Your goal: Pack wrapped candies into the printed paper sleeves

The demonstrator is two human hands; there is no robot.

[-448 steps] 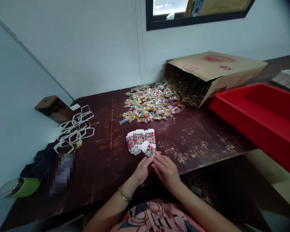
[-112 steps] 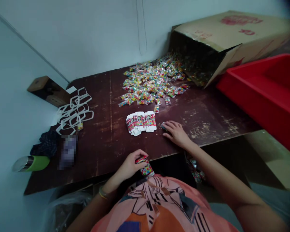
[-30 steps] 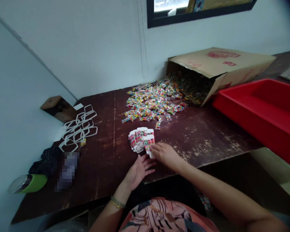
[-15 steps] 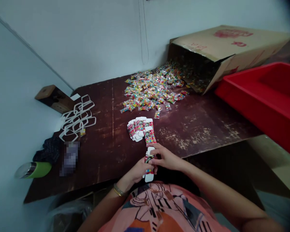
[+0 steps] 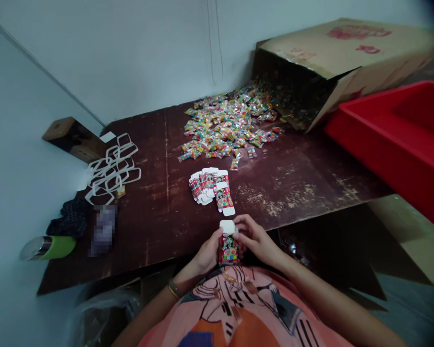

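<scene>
Close to my body, in front of the table's near edge, I hold a small printed candy box (image 5: 229,248) with its white end flap standing up at the top. My left hand (image 5: 209,250) grips its left side, thumb on the front near the flap. On the other side, my right hand (image 5: 255,241) has its fingers bent around the box's right edge and upper corner. Just beyond my hands lie flat, unfolded candy boxes: a fanned stack (image 5: 203,185) and, beside it, a few overlapping ones (image 5: 224,196) with white flaps.
A heap of small wrapped candy packets (image 5: 227,123) spreads from an overturned cardboard carton (image 5: 347,48). At the right is a red plastic tray (image 5: 386,140). White loops (image 5: 112,171), a wooden block (image 5: 74,140), dark cloth (image 5: 68,217) and a green-bodied bottle (image 5: 58,247) are at the left.
The box in my hands has turned so its printed front faces up, flap at the top. My right hand has shifted from across it to its right edge. The view has tilted slightly.
</scene>
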